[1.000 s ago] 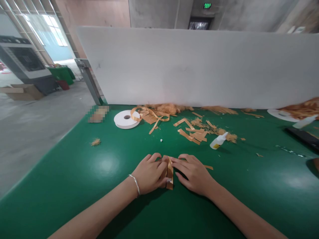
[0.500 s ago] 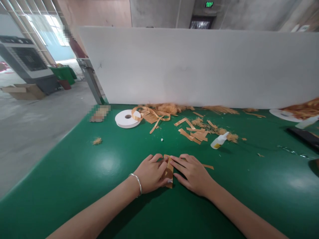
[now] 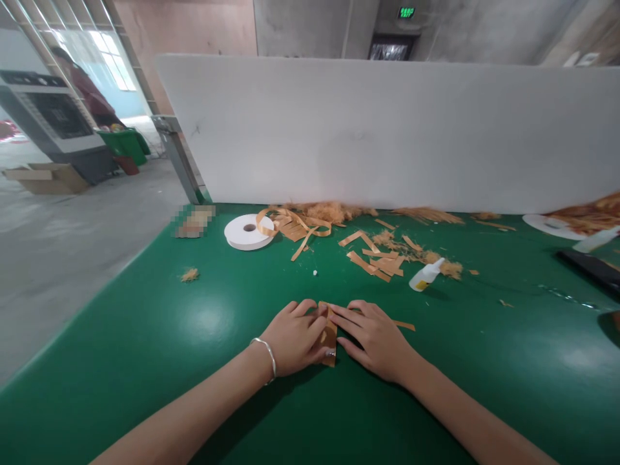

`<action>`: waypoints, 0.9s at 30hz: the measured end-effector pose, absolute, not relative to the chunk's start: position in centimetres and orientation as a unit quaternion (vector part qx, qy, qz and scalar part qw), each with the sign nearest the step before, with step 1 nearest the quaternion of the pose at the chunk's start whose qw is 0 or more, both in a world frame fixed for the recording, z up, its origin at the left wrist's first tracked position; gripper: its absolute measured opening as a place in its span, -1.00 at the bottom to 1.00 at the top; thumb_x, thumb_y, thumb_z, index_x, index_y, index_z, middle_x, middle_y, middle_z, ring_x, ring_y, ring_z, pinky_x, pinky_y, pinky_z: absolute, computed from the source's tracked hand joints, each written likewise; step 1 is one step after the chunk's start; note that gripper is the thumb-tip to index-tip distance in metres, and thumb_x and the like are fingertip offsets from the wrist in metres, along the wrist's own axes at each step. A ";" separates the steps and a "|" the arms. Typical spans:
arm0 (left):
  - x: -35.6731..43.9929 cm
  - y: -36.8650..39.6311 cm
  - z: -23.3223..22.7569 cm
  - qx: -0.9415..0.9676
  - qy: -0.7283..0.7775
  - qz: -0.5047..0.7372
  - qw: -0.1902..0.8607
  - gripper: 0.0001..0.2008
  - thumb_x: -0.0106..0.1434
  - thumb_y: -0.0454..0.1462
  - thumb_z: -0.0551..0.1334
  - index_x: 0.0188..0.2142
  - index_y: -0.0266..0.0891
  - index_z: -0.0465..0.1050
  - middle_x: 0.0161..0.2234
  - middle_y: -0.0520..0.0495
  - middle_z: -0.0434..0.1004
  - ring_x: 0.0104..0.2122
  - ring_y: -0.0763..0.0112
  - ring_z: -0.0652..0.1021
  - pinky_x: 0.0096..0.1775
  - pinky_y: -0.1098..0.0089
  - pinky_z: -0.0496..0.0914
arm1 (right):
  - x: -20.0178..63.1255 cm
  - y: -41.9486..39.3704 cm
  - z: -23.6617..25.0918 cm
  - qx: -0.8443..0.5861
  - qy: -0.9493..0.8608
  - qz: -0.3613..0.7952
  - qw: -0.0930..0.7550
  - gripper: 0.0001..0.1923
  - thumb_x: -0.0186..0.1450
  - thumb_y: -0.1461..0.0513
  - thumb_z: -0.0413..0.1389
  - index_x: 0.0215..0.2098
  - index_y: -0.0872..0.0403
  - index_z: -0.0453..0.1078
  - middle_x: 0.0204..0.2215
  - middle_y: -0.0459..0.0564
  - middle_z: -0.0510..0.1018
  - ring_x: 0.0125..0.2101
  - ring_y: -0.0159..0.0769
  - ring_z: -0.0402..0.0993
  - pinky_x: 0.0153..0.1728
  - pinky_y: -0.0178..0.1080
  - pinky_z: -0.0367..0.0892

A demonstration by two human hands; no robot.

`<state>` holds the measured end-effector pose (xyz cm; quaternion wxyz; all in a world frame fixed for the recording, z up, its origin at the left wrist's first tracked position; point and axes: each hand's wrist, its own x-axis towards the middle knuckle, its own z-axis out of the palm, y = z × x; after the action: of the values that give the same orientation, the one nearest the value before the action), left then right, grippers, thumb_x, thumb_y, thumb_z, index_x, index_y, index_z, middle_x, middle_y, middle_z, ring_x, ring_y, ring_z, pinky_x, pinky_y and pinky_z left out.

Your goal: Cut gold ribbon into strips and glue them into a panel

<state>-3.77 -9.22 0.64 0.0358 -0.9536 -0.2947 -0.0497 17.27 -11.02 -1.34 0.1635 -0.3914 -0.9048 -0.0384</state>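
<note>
Low on the green table, a short piece of golden-brown ribbon (image 3: 330,337) lies between my two hands. My left hand (image 3: 294,341) is closed on its left side, fingers curled over the top and the thumb near its lower end. Stretched fingers of my right hand (image 3: 376,341) rest flat on the upper right edge of the ribbon, the thumb spread below them. A thin ribbon strip (image 3: 405,325) sticks out from behind my right hand. The fingers hide part of the ribbon piece.
Ahead are cut ribbon pieces (image 3: 385,263), a white glue bottle (image 3: 426,276), a white ribbon spool (image 3: 248,240) and loose brown fibres (image 3: 329,212). A white partition (image 3: 339,129) borders the green table (image 3: 145,342). A black object (image 3: 588,268) lies right. A person (image 3: 87,90) stands far left.
Both hands and the ribbon piece stay almost where they were. The person in the background has moved left, towards the green bin.
</note>
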 end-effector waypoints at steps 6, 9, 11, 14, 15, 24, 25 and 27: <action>-3.9 -9.4 0.8 -0.955 -0.290 -0.047 0.039 -0.68 0.25 -0.10 0.12 -0.12 -0.28 0.34 0.07 -0.12 0.36 -0.02 0.17 0.33 -0.13 0.23 0.25 | 17.2 -11.1 -1.2 -0.395 -0.903 -0.038 0.166 -0.62 0.32 0.20 -0.04 0.07 0.10 0.32 0.05 0.05 0.42 -0.11 -0.13 0.27 -0.17 -0.08 0.27; -3.9 -9.3 0.9 -0.954 -0.293 -0.049 0.036 -0.70 0.26 -0.10 0.12 -0.14 -0.26 0.34 0.05 -0.13 0.37 -0.02 0.18 0.33 -0.14 0.24 0.26 | 17.1 -11.1 -1.1 -0.401 -0.899 -0.033 0.174 -0.59 0.30 0.20 -0.03 0.09 0.14 0.28 -0.01 0.13 0.45 -0.11 -0.12 0.29 -0.17 -0.09 0.29; -3.9 -9.3 0.9 -0.954 -0.294 -0.050 0.033 -0.69 0.25 -0.09 0.12 -0.14 -0.26 0.34 0.05 -0.13 0.38 -0.02 0.18 0.33 -0.14 0.24 0.25 | 17.1 -11.2 -1.1 -0.407 -0.896 -0.024 0.177 -0.57 0.30 0.19 -0.04 0.11 0.17 0.25 -0.09 0.17 0.47 -0.13 -0.11 0.30 -0.19 -0.09 0.31; -3.8 -9.3 0.9 -0.954 -0.292 -0.050 0.030 -0.69 0.25 -0.10 0.12 -0.14 -0.27 0.35 0.06 -0.15 0.37 -0.02 0.17 0.34 -0.15 0.24 0.26 | 17.1 -11.2 -1.1 -0.409 -0.894 -0.018 0.181 -0.56 0.31 0.19 -0.05 0.12 0.18 0.23 -0.16 0.18 0.47 -0.14 -0.10 0.32 -0.21 -0.09 0.31; -3.8 -9.3 0.9 -0.955 -0.292 -0.050 0.031 -0.70 0.25 -0.10 0.12 -0.14 -0.27 0.35 0.07 -0.15 0.36 -0.02 0.16 0.34 -0.15 0.24 0.26 | 17.1 -11.2 -1.1 -0.408 -0.894 -0.018 0.182 -0.56 0.31 0.19 -0.05 0.12 0.17 0.23 -0.16 0.18 0.47 -0.14 -0.10 0.32 -0.21 -0.09 0.31; -4.0 -9.3 0.6 -0.951 -0.305 -0.045 0.037 -0.65 0.28 -0.05 0.07 -0.16 -0.29 0.34 0.17 -0.18 0.24 0.02 0.12 0.30 -0.09 0.20 0.26 | 17.1 -11.2 -1.0 -0.409 -0.894 -0.021 0.180 -0.62 0.29 0.20 -0.03 0.05 0.17 0.27 -0.13 0.18 0.46 -0.13 -0.10 0.32 -0.19 -0.11 0.30; -4.0 -9.2 0.6 -0.950 -0.307 -0.046 0.036 -0.65 0.27 -0.05 0.08 -0.16 -0.30 0.34 0.18 -0.18 0.23 0.03 0.12 0.29 -0.08 0.20 0.26 | 17.1 -11.2 -1.0 -0.408 -0.894 -0.025 0.181 -0.62 0.29 0.21 -0.03 0.05 0.17 0.27 -0.13 0.18 0.46 -0.12 -0.10 0.32 -0.19 -0.11 0.30; -4.1 -9.2 0.5 -0.950 -0.308 -0.046 0.034 -0.64 0.27 -0.04 0.08 -0.17 -0.31 0.34 0.17 -0.19 0.24 0.03 0.11 0.29 -0.07 0.20 0.26 | 17.1 -11.2 -1.0 -0.405 -0.895 -0.029 0.184 -0.61 0.29 0.21 -0.03 0.06 0.17 0.26 -0.12 0.19 0.46 -0.13 -0.10 0.32 -0.19 -0.11 0.30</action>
<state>-4.11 -9.17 0.54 0.0336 -0.9496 -0.3083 -0.0464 17.06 -11.20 -1.03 0.1837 -0.4051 -0.8951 -0.0295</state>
